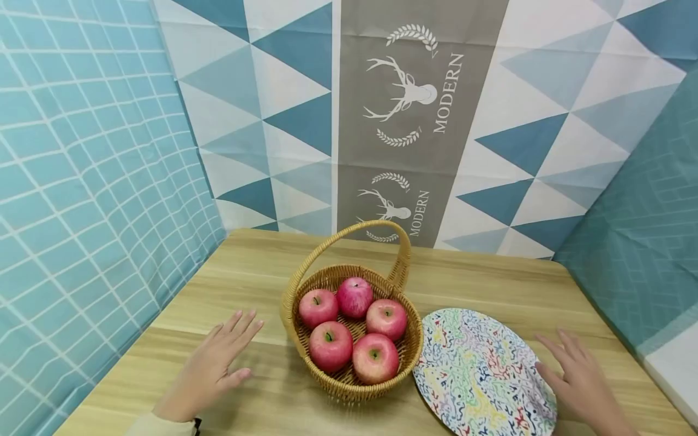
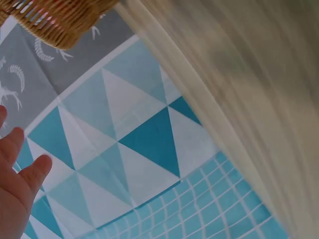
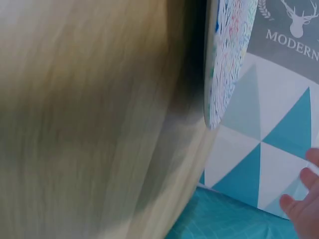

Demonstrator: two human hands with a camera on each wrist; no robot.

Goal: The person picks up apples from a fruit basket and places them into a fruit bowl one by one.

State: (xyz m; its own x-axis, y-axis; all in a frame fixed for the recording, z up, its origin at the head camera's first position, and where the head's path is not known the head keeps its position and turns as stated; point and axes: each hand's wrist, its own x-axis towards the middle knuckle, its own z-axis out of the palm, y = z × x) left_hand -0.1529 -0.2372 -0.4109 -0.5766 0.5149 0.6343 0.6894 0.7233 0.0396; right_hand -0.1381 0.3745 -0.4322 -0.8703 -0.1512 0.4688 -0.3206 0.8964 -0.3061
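Note:
A wicker basket (image 1: 414, 339) with a tall arched handle stands mid-table, holding several red apples (image 1: 331, 346). To its right lies a round board (image 1: 480, 369) covered in multicoloured squiggles, its left edge close against the basket. My left hand (image 1: 215, 366) is spread left of the basket, apart from it and holding nothing. At the right edge of the board is my right hand (image 1: 580, 381), fingers extended and nothing in its grasp; whether it touches the rim I cannot tell. Each wrist view catches only some fingertips, with the basket (image 2: 65, 25) and the board (image 3: 227, 59) at the upper edges.
The wooden table (image 1: 262, 266) has a light grain. Behind it hangs a patterned cloth (image 1: 403, 121) with triangles and deer heads. Blue tiled-look sheeting (image 1: 82, 181) borders the left, and teal sheeting (image 1: 643, 242) the right. A white block-like surface (image 1: 676, 363) shows at the far right.

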